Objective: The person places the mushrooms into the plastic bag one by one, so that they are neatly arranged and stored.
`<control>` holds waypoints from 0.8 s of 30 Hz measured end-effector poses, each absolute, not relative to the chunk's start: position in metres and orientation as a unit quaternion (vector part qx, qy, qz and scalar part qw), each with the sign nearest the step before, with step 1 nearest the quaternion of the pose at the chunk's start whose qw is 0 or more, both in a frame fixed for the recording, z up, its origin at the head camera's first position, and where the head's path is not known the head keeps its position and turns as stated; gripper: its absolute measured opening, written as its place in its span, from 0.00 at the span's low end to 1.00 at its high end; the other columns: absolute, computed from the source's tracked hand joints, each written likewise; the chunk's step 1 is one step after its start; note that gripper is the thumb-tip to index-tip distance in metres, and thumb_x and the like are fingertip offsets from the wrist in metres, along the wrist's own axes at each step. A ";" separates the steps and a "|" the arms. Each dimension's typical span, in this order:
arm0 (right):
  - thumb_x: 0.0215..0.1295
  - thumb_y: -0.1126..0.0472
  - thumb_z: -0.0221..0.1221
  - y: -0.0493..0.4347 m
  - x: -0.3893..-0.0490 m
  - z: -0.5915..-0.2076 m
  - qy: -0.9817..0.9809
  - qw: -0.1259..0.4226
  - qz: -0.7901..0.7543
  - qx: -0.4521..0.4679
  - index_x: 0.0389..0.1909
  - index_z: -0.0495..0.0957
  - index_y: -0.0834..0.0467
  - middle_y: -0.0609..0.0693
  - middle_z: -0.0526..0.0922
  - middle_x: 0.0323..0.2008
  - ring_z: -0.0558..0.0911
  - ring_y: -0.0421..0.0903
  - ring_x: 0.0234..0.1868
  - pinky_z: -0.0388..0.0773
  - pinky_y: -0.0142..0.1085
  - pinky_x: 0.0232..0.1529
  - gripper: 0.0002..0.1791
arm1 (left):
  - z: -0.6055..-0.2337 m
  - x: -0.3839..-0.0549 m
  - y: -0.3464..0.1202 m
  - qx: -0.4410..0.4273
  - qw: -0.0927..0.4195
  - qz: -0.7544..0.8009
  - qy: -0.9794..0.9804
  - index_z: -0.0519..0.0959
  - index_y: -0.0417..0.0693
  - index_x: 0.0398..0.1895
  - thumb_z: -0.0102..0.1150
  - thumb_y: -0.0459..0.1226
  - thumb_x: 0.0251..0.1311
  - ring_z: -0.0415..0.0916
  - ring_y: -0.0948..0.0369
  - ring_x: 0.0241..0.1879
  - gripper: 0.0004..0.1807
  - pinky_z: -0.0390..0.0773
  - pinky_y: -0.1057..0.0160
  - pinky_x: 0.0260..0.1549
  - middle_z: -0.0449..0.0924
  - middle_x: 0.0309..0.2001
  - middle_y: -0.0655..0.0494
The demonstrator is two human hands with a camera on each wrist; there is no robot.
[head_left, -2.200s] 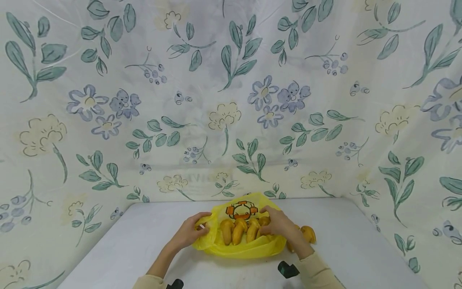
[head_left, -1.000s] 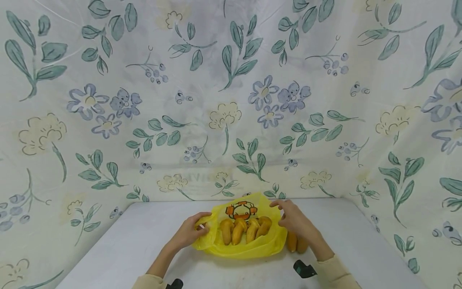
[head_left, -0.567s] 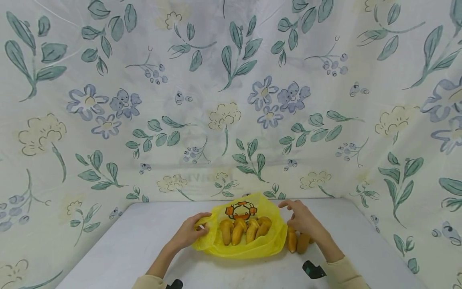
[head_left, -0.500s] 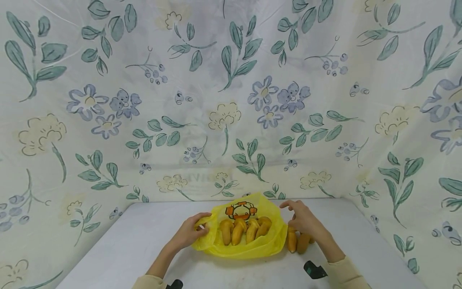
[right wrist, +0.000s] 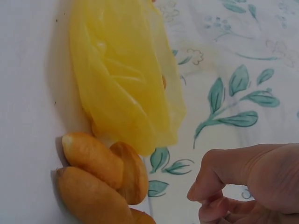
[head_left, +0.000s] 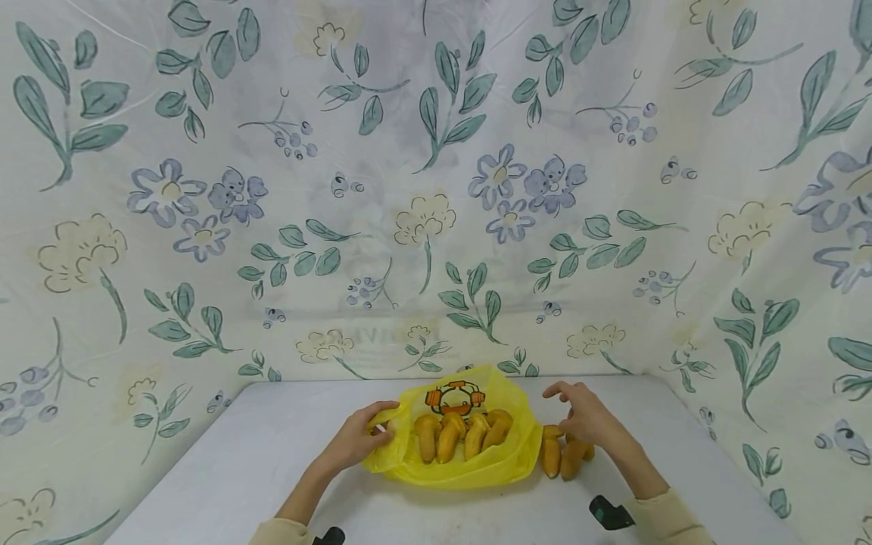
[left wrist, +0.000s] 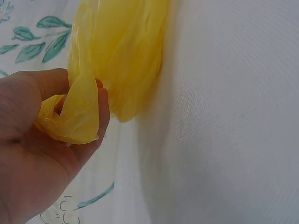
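Observation:
A yellow plastic bag with a cartoon print lies with its mouth towards me, and several brown mushrooms are side by side inside it. My left hand pinches the bag's left edge; the left wrist view has the thin film between thumb and fingers. Just right of the bag, two thick-stemmed mushrooms lie on the table, close together. Above them my right hand hovers, holding nothing, its fingers loosely bent. It partly hides the right-hand mushroom in the head view.
The white table meets a floral cloth that hangs behind and at both sides. Black wrist cameras sit near the cream sleeves. Small dark specks lie on the table by the bag.
My right hand has let go of a mushroom in the bag, come out and moved right over the mushrooms on the table. The left hand keeps its hold on the bag.

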State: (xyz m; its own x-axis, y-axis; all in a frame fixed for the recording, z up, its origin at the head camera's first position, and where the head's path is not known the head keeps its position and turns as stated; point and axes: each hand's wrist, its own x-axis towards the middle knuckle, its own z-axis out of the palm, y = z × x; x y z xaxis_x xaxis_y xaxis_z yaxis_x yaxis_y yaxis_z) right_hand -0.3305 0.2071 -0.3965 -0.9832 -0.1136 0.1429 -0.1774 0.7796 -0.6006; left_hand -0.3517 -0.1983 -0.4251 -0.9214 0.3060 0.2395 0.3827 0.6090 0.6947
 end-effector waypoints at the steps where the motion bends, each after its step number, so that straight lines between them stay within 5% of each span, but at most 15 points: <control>1: 0.51 0.77 0.63 0.208 -0.330 -0.397 -0.943 0.049 0.321 0.077 0.54 0.75 0.56 0.64 0.72 0.52 0.73 0.49 0.36 0.78 0.38 0.35 0.28 | -0.425 -0.352 -0.198 -0.191 0.047 -0.399 -0.896 0.74 0.43 0.62 0.62 0.29 0.58 0.74 0.58 0.40 0.25 0.77 0.69 0.39 0.76 0.59 0.41; 24: 0.49 0.76 0.66 0.223 -0.330 -0.402 -0.942 0.038 0.325 0.072 0.54 0.75 0.58 0.66 0.73 0.52 0.73 0.50 0.36 0.77 0.39 0.36 0.29 | -0.425 -0.351 -0.198 -0.192 0.048 -0.398 -0.896 0.74 0.43 0.61 0.62 0.29 0.59 0.74 0.58 0.39 0.25 0.77 0.69 0.38 0.77 0.59 0.41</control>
State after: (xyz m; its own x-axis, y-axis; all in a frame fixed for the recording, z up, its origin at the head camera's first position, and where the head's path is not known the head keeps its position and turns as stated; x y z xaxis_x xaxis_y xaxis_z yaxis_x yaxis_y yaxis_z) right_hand -0.3296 0.2233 -0.4018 -0.9868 -0.1105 0.1188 -0.1602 0.7780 -0.6075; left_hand -0.3507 -0.1979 -0.4247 -0.9217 0.3058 0.2386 0.3820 0.6087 0.6954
